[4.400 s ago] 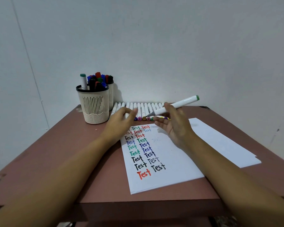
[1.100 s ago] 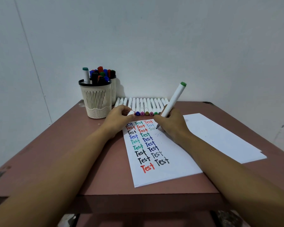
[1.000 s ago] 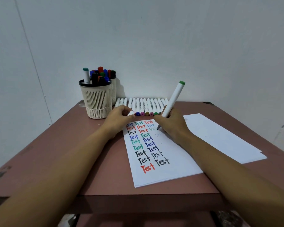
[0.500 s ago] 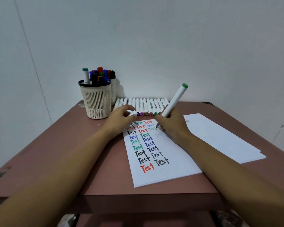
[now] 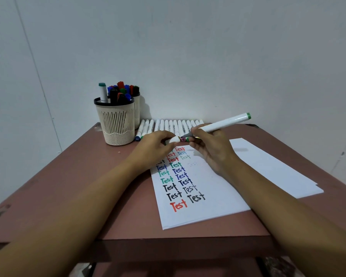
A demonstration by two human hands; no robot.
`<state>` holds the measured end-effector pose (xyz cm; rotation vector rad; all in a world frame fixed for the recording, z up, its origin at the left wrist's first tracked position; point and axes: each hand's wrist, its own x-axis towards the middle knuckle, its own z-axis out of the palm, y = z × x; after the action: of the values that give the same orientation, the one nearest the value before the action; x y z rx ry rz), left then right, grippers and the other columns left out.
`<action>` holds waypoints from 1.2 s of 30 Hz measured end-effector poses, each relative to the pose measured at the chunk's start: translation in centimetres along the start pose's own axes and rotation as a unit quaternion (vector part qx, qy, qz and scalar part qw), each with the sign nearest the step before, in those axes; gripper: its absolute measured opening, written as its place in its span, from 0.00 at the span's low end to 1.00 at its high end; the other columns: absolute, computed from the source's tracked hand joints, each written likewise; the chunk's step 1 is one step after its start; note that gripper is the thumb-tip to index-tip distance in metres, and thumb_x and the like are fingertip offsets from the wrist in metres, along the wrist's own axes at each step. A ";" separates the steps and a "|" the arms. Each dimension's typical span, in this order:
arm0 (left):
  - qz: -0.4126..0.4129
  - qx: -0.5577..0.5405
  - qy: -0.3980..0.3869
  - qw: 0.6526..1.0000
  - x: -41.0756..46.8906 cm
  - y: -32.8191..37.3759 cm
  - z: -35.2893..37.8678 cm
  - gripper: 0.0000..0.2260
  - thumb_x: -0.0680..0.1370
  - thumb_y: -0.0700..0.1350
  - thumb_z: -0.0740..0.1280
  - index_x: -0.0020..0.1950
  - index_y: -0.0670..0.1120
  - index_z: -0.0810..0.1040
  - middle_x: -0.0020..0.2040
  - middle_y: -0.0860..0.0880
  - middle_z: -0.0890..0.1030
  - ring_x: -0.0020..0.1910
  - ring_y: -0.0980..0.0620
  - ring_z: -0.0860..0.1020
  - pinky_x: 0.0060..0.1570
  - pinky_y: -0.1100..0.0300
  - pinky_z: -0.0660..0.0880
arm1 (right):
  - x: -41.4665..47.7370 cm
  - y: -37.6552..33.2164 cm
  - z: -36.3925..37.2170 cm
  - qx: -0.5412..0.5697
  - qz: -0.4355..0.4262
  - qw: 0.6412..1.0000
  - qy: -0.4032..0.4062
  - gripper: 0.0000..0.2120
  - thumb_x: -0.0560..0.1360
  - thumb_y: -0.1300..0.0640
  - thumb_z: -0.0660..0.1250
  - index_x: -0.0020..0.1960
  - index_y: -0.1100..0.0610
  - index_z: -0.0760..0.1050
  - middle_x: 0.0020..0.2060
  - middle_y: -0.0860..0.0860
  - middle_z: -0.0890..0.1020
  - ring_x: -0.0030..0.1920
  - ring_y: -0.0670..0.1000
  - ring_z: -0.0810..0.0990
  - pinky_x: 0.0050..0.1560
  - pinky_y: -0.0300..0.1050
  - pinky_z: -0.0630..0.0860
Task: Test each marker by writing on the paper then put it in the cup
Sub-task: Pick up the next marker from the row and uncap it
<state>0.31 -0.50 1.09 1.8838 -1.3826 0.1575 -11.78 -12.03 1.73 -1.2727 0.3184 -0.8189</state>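
Observation:
My right hand [image 5: 212, 150] grips a white marker [image 5: 224, 123] with a green end, lifted off the paper, its bare dark tip pointing left. My left hand [image 5: 153, 149] pinches the marker's white cap [image 5: 174, 139] just left of that tip; cap and tip are a small gap apart. Under both hands lies the paper [image 5: 206, 188] covered with coloured "Test" words. A cream slotted cup [image 5: 116, 121] with several markers stands at the back left. A row of white markers [image 5: 172, 125] lies along the table's far edge.
A second cup [image 5: 137, 112] with markers stands behind the first. More blank sheets [image 5: 272, 166] lie to the right of the written paper. The brown table [image 5: 72, 176] meets the white wall at the back; its front edge is near me.
The right hand has lifted the marker off the paper and laid it nearly level, tip toward the left. The left hand has raised the cap close to the tip.

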 end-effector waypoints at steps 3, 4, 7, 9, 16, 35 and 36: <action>0.015 -0.007 0.007 1.000 -0.1 0.1 0.1 0.14 0.77 0.47 0.66 0.61 0.44 0.76 0.51 0.50 0.79 0.48 0.54 0.76 0.46 0.65 0.70 | 0.0 0.2 0.1 -0.018 0.002 0.999 -0.029 0.07 0.76 0.66 0.66 0.39 0.60 0.76 0.34 0.55 0.80 0.35 0.47 0.79 0.37 0.37 0.78; 0.022 -0.010 0.006 1.000 -0.1 0.1 0.1 0.14 0.77 0.48 0.66 0.61 0.45 0.76 0.49 0.51 0.79 0.47 0.55 0.76 0.44 0.66 0.70 | 0.0 0.4 0.1 -0.038 0.002 0.999 -0.038 0.07 0.76 0.65 0.66 0.39 0.59 0.77 0.34 0.55 0.81 0.34 0.47 0.79 0.37 0.38 0.77; 0.036 -0.015 -0.008 0.999 -0.3 0.2 0.1 0.13 0.77 0.48 0.66 0.59 0.45 0.77 0.48 0.51 0.79 0.47 0.53 0.77 0.45 0.62 0.73 | 0.0 0.8 0.0 -0.124 -0.002 0.991 -0.042 0.09 0.74 0.59 0.70 0.36 0.56 0.79 0.30 0.52 0.75 0.30 0.48 0.71 0.32 0.40 0.69; 0.037 -0.017 -0.009 0.999 -0.4 0.3 0.1 0.12 0.77 0.47 0.67 0.57 0.44 0.77 0.46 0.51 0.79 0.47 0.53 0.78 0.46 0.61 0.74 | -0.1 0.8 0.0 -0.137 0.004 0.990 -0.039 0.09 0.74 0.56 0.71 0.36 0.57 0.79 0.29 0.52 0.71 0.29 0.47 0.67 0.31 0.40 0.64; 0.063 -0.044 0.024 0.997 -0.8 0.7 0.4 0.11 0.76 0.46 0.67 0.55 0.41 0.80 0.44 0.45 0.82 0.43 0.48 0.79 0.44 0.54 0.74 | -0.4 0.6 -0.1 -0.102 0.026 0.992 -0.064 0.07 0.74 0.59 0.69 0.38 0.58 0.77 0.26 0.49 0.70 0.28 0.45 0.67 0.32 0.40 0.63; -0.174 -0.444 -0.005 0.879 0.1 1.6 -0.1 0.01 0.73 0.38 0.69 0.42 0.42 0.77 0.35 0.48 0.78 0.36 0.52 0.73 0.37 0.62 0.70 | 0.3 -0.1 -0.2 0.060 0.061 0.996 -0.031 0.06 0.76 0.55 0.68 0.43 0.57 0.74 0.29 0.51 0.72 0.26 0.45 0.70 0.26 0.35 0.68; -0.183 -0.475 0.010 0.861 0.1 1.7 -0.4 0.01 0.73 0.36 0.68 0.43 0.40 0.77 0.32 0.49 0.78 0.34 0.53 0.72 0.33 0.64 0.70 | 0.4 -0.4 -0.4 0.079 0.062 0.995 -0.007 0.08 0.76 0.53 0.67 0.44 0.57 0.74 0.29 0.51 0.72 0.26 0.45 0.70 0.27 0.36 0.68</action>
<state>-1.00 -0.45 2.32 1.2272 -0.7976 -0.5983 -11.92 -12.65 2.03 -1.0989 0.3122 -0.7139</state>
